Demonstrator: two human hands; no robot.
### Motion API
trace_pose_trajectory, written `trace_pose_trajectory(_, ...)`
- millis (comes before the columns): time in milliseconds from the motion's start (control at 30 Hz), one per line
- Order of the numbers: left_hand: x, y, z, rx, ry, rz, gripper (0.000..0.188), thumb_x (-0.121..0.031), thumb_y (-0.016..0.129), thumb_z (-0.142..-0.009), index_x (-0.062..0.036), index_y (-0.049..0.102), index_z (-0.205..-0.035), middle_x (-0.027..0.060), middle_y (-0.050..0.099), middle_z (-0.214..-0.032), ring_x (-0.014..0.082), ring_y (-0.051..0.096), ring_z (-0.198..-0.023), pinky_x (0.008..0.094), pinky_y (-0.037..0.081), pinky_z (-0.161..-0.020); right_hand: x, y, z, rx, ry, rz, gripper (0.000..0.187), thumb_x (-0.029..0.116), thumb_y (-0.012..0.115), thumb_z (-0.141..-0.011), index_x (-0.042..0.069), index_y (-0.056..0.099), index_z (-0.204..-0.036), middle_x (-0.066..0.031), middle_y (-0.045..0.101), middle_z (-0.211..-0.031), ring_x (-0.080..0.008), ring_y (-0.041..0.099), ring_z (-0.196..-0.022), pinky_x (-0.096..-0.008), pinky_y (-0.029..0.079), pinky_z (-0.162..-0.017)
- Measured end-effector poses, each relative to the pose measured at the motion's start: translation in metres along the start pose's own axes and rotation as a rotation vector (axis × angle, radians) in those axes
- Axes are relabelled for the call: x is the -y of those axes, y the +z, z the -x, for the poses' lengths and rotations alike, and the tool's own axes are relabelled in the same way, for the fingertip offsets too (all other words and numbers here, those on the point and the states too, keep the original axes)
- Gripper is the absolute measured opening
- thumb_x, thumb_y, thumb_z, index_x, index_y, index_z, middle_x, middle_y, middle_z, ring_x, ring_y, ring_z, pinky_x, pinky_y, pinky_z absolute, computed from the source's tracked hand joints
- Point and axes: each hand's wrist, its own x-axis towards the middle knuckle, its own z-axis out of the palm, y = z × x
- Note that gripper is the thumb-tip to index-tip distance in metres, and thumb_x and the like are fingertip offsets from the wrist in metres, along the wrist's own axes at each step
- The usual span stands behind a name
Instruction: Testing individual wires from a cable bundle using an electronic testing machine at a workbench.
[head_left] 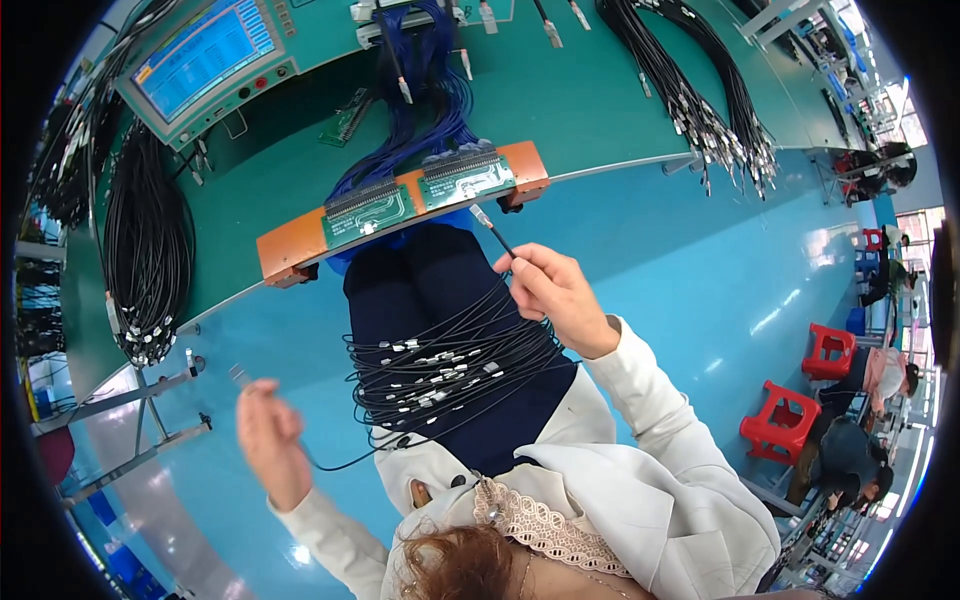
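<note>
My right hand (556,302) is closed on a black cable, gripping it just behind its silver plug (481,214). That plug points up at the lower edge of the right green circuit board (465,184); I cannot tell whether they touch. Out to the left, my left hand (270,437) is somewhat blurred and pinches another cable end, whose plug (238,374) sticks up past the fingertips. From this hand a black cable (345,466) runs back to my lap. Across my thighs lies a bundle of black cables (450,345) with several silver plugs among the loops.
An orange bar (292,250) at the table edge carries the left circuit board (370,215) and blue wires (420,110). A tester with a screen (205,60) stands on the green table (560,110). Cable bundles (147,235) hang at both sides. Red stools (780,420) and people are at right.
</note>
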Motion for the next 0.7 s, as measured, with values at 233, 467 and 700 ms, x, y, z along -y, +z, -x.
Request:
trace_pose_trajectory(233, 0.021, 0.134, -0.025, 0.533, -0.324, 0.352, 0.022, -0.019, 0.038, -0.100, -0.0023, 0.053, -0.098, -0.0021, 0.039, -0.059, 0.0046, 0.030, -0.050, 0.0207, 0.026, -0.046, -0.003, 0.017, -0.018, -0.057, 0.091, -0.196, 0.020, 0.021, 0.041, -0.099, 0.005, 0.053, -0.104, 0.0063, 0.033, -0.054, -0.0022, 0.023, -0.044, -0.0197, 0.019, -0.039)
trace_pose_trajectory(467, 0.032, 0.156, -0.029, 0.524, -0.329, 0.339, 0.023, -0.022, 0.037, -0.100, -0.0043, 0.052, -0.095, -0.0030, 0.038, -0.060, 0.0034, 0.025, -0.049, 0.0202, 0.024, -0.046, -0.014, 0.025, -0.024, -0.124, 0.070, -0.199, 0.020, 0.021, 0.042, -0.099, 0.004, 0.053, -0.104, 0.0040, 0.037, -0.050, -0.0020, 0.025, -0.041, -0.0197, 0.018, -0.038)
trace_pose_trajectory(700, 0.036, 0.152, -0.033, 0.503, -0.347, 0.354, 0.022, -0.020, 0.037, -0.100, -0.0036, 0.051, -0.096, -0.0023, 0.039, -0.057, 0.0042, 0.029, -0.047, 0.0208, 0.023, -0.044, -0.015, 0.029, -0.026, -0.154, 0.074, -0.320, 0.021, 0.021, 0.040, -0.099, 0.004, 0.052, -0.104, -0.0015, 0.047, -0.052, -0.0032, 0.025, -0.040, -0.0197, 0.020, -0.037)
